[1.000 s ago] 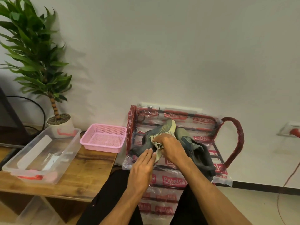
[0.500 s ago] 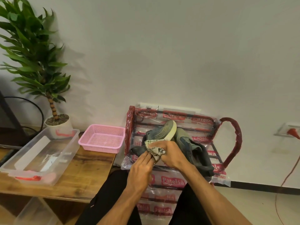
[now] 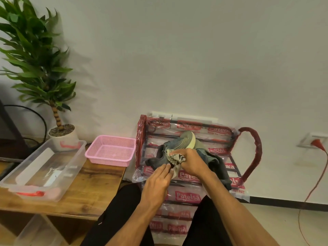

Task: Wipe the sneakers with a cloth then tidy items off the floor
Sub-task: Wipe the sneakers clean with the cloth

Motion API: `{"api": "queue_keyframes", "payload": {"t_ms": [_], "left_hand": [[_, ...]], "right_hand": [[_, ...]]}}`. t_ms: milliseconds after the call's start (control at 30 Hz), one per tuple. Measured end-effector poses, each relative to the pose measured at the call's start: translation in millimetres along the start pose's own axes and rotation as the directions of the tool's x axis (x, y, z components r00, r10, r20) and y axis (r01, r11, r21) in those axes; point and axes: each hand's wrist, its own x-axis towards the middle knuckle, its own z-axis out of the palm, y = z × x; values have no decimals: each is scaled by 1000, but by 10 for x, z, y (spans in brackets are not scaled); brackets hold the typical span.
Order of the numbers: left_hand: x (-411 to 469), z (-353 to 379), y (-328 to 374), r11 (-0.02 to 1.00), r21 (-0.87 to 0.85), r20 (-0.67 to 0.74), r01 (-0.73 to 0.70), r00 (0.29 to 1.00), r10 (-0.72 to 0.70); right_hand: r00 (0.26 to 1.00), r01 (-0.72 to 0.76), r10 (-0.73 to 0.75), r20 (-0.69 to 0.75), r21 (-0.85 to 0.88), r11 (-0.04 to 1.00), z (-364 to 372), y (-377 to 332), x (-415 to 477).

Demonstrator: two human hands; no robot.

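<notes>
Fingers [image 3: 178,153] of the right hand [image 3: 191,165] curl tightly round a bunched, pale patterned cloth [image 3: 174,159], pressing it against the side of a grey sneaker [image 3: 177,142] just below the middle of the view. That sneaker lies tipped on its side with its pale sole turned toward 1 o'clock and its dark collar toward 9 o'clock. The left hand [image 3: 156,181] sits at 6 o'clock of the sneaker; its fingers [image 3: 164,169] lie straight and together, their tips touching the sneaker's lower edge and the hanging corner of the cloth, gripping nothing. A second sneaker [image 3: 215,165], blue-grey, lies just beside the first at its 4 o'clock, partly hidden behind the right forearm [image 3: 221,196]. Both shoes rest on the top tier of a rack [image 3: 188,197] wrapped in clear plastic with red labels, standing against the white wall [image 3: 195,59]. At 9 o'clock of the rack a pink basket [image 3: 111,150] sits on the corner of a wooden table [image 3: 92,190]; farther toward 9 o'clock on the same table lies a clear tub [image 3: 40,169] with red latches. A potted plant [image 3: 35,59] stands just behind the tub, at 10 o'clock of the view. At 3 o'clock a wall socket [image 3: 308,139] holds a red plug [image 3: 317,142], and a red cable [image 3: 317,176] hangs from it toward 5 o'clock
</notes>
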Motion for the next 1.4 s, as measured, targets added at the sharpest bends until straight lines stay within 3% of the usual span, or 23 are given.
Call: {"api": "queue_keyframes", "payload": {"t_ms": [67, 200, 300, 433, 567, 733, 800, 967, 1100, 1167, 1267, 1400], "left_hand": [[-13, 8, 15, 1000, -18, 6, -12, 1000, 12], [-48, 44, -38, 999, -45, -9, -24, 1000, 23], [-60, 82, -123, 999, -38, 1, 0, 1000, 1], [-47, -6, -191, 997, -70, -3, 30, 1000, -30], [-52, -32, -290, 994, -49, -5, 102, 995, -102], [-47, 4, -336, 971, -156, -51, 178, 981, -188], [-46, 8, -355, 975, -159, -43, 156, 985, -164], [-83, 67, -371, 991, -110, -74, 80, 993, -88], [-110, 107, -363, 997, -80, -136, 23, 990, -34], [-97, 106, -377, 998, -56, -133, 7, 991, -14], [-39, 100, -446, 998, -36, -60, 52, 997, -54], [16, 123, -507, 988, -75, 52, 133, 990, -129]], "right_hand": [[996, -44, 40, -80, -54, 998, -44, 18, 35], [965, -60, 80, -249, 84, 995, -20, 73, -42], [967, -52, 85, -239, 140, 989, 27, 22, -110], [971, -41, 53, -233, 59, 997, 181, 0, -171], [979, 28, -50, -200, -108, 994, 383, 16, -292], [932, 295, -348, -100, -351, 889, 456, 5, -343], [931, 246, -336, -144, -433, 867, 441, 43, -270], [946, 25, -155, -286, -411, 911, 363, -9, -110], [927, 17, -123, -354, -289, 957, 377, -27, -199], [932, 67, -171, -321, -313, 947, 458, -24, -285], [937, 111, -216, -274, -352, 929, 609, 41, -372], [930, 62, -182, -321, -351, 934, 662, 74, -378]]}}
